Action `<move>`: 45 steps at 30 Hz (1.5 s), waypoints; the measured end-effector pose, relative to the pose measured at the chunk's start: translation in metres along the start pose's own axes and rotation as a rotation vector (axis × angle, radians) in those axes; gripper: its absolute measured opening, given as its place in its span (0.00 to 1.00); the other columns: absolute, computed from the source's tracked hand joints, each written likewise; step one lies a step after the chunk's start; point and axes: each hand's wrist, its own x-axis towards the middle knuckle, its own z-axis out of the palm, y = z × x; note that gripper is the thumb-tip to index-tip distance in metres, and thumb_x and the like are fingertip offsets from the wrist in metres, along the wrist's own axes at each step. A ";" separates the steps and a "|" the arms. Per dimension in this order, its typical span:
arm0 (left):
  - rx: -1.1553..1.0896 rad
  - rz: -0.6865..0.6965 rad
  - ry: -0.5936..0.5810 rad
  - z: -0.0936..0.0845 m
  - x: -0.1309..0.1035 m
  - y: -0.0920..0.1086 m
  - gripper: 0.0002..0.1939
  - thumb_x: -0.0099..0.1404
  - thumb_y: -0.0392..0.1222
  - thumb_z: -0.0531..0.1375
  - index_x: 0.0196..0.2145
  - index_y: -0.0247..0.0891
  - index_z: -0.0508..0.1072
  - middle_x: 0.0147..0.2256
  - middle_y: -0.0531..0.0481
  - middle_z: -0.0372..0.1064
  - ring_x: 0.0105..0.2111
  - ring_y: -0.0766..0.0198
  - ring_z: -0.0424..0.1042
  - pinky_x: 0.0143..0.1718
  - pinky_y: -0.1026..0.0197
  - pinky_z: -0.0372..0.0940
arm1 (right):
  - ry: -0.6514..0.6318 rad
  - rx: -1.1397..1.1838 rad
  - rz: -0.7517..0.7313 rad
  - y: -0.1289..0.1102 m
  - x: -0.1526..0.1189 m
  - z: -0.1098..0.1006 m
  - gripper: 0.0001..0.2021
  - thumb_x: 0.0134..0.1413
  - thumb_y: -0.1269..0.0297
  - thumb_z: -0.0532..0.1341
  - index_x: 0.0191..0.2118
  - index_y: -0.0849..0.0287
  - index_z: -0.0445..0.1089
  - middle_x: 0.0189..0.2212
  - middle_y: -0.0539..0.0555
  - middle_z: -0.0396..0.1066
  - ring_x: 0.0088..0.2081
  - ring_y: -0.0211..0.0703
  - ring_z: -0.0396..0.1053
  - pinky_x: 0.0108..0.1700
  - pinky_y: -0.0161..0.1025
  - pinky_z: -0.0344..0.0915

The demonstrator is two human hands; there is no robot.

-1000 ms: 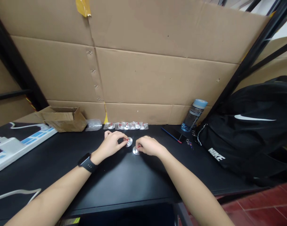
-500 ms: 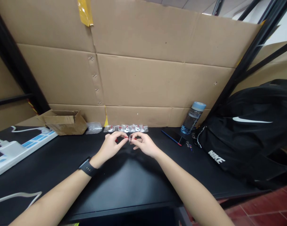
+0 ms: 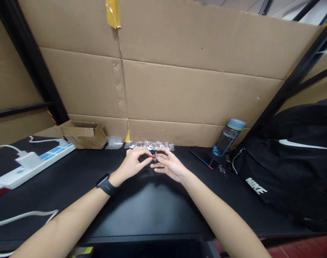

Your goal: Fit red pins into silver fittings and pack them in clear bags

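My left hand (image 3: 135, 163), with a dark watch on the wrist, pinches the red part of a small shiny metal piece (image 3: 155, 157) between thumb and fingertips. From the other side, my right hand (image 3: 170, 165) has its fingers around that same piece, the lower fingers spread apart. The piece is held above the black table (image 3: 149, 211); its exact shape is too small to tell. Behind the hands, several clear packets (image 3: 149, 145) with red and silver contents lie in a row along the cardboard wall.
An open cardboard box (image 3: 89, 136) and clear plastic wrap (image 3: 114, 142) stand at the back left, near a white power strip (image 3: 42, 163). To the right are a phone (image 3: 203, 157), a keychain (image 3: 222, 170), a water bottle (image 3: 228, 138) and a black backpack (image 3: 294, 168).
The view has shifted, so the scene sits further right. My right hand's fingers have spread more, and the small piece is turned, showing more of its shiny face.
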 end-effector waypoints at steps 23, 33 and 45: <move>0.674 -0.473 0.256 -0.057 -0.018 -0.140 0.13 0.69 0.43 0.54 0.40 0.41 0.78 0.45 0.42 0.75 0.48 0.46 0.68 0.47 0.49 0.54 | 0.149 -0.034 0.033 -0.013 0.003 -0.016 0.26 0.49 0.61 0.75 0.54 0.53 0.72 0.43 0.54 0.74 0.40 0.48 0.80 0.43 0.41 0.75; 0.212 0.084 -0.094 -0.005 0.000 -0.040 0.04 0.66 0.39 0.54 0.37 0.41 0.68 0.40 0.50 0.74 0.42 0.59 0.71 0.50 0.55 0.56 | 0.188 -0.100 -0.098 -0.031 0.000 -0.025 0.28 0.42 0.64 0.77 0.51 0.52 0.73 0.49 0.55 0.72 0.38 0.44 0.80 0.44 0.40 0.74; 0.066 0.260 -0.582 0.023 -0.016 0.010 0.16 0.70 0.53 0.58 0.54 0.52 0.72 0.63 0.48 0.63 0.64 0.46 0.57 0.60 0.46 0.51 | 0.083 -0.868 -0.181 -0.051 -0.010 -0.039 0.25 0.43 0.65 0.72 0.51 0.58 0.75 0.41 0.54 0.76 0.35 0.40 0.73 0.37 0.35 0.70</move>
